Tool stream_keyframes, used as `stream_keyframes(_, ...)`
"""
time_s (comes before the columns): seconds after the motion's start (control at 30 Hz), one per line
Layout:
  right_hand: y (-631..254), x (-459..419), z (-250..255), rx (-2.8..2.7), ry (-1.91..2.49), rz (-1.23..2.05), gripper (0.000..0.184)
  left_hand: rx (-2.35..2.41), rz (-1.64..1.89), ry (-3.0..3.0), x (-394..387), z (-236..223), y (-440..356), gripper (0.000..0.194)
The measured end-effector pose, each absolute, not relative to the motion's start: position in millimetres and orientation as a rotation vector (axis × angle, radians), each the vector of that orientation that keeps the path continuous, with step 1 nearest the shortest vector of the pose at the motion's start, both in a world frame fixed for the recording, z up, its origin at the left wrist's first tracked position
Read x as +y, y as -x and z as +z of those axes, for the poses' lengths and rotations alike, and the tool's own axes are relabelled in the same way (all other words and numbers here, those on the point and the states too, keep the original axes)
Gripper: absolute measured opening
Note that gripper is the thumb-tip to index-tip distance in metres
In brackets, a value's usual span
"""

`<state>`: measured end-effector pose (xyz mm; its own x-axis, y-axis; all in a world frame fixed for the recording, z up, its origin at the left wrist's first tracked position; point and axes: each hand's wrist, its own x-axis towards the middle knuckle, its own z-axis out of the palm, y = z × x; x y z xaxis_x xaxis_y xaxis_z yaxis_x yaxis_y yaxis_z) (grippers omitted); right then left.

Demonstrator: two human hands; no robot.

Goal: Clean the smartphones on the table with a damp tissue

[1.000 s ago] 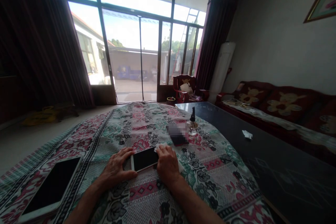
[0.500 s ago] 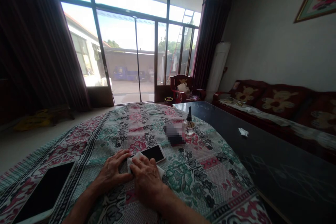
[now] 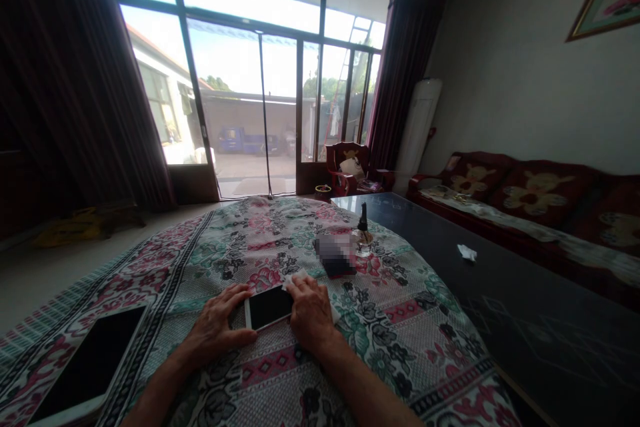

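A white smartphone [image 3: 269,307] with a dark screen lies face up on the flowered tablecloth [image 3: 270,373]. My left hand [image 3: 219,321] steadies its left end, fingers at the upper corner and thumb at the lower one. Over the phone's right end, my right hand [image 3: 311,313] is closed on a white tissue [image 3: 294,277], pressing it against the phone. Parts of the tissue stick out beyond the fingers on both sides. The phone's right end is hidden under that hand.
A white-framed tablet [image 3: 93,360] lies at the left. Beyond the phone are a blurred-out dark item [image 3: 340,263] and a clear bottle with a black top [image 3: 363,240]. A crumpled tissue [image 3: 467,253] rests on the black table [image 3: 500,300] at the right.
My right hand has slid with the tissue along the phone to its right end, uncovering the left part of the screen. My left hand stays at the left end.
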<state>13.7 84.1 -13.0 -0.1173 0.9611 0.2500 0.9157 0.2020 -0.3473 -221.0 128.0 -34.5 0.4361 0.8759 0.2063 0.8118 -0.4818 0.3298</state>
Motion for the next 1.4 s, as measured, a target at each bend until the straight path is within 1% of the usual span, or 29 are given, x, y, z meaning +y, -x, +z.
stream_keyframes(0.23,-11.3,82.2,-14.8,-2.066,1.74,0.101,0.044,1.463,0.538,-2.481,129.1,-33.9,221.0,0.072)
stream_keyframes(0.43,-6.4,80.2,-14.8,-2.11,1.684,0.148,0.045,1.467,0.546,-2.455,128.8,-32.7,219.6,0.069)
stream_keyframes(0.57,3.4,71.0,-13.1,-2.213,1.567,0.194,0.046,1.467,0.559,-2.452,129.3,-33.6,219.1,0.068)
stream_keyframes(0.7,12.1,61.5,-10.3,-2.281,1.426,0.238,0.042,1.479,0.563,-2.442,130.3,-35.4,219.8,0.069)
stream_keyframes(0.8,13.1,61.1,-9.7,-2.282,1.414,0.241,0.039,1.459,0.597,-2.457,131.4,-37.7,221.3,0.068)
stream_keyframes(0.97,0.9,73.1,-11.1,-2.188,1.516,0.223,0.038,1.457,0.59,-2.476,131.7,-37.8,222.3,0.069)
stream_keyframes(1.2,-23.1,86.4,-14.5,-1.993,1.801,0.133,0.043,1.446,0.577,-2.462,129.1,-32.4,221.3,0.068)
stream_keyframes(1.4,-14.6,75.4,-13.6,-2.073,1.795,0.077,0.05,1.452,0.567,-2.445,129.1,-32.5,220.9,0.069)
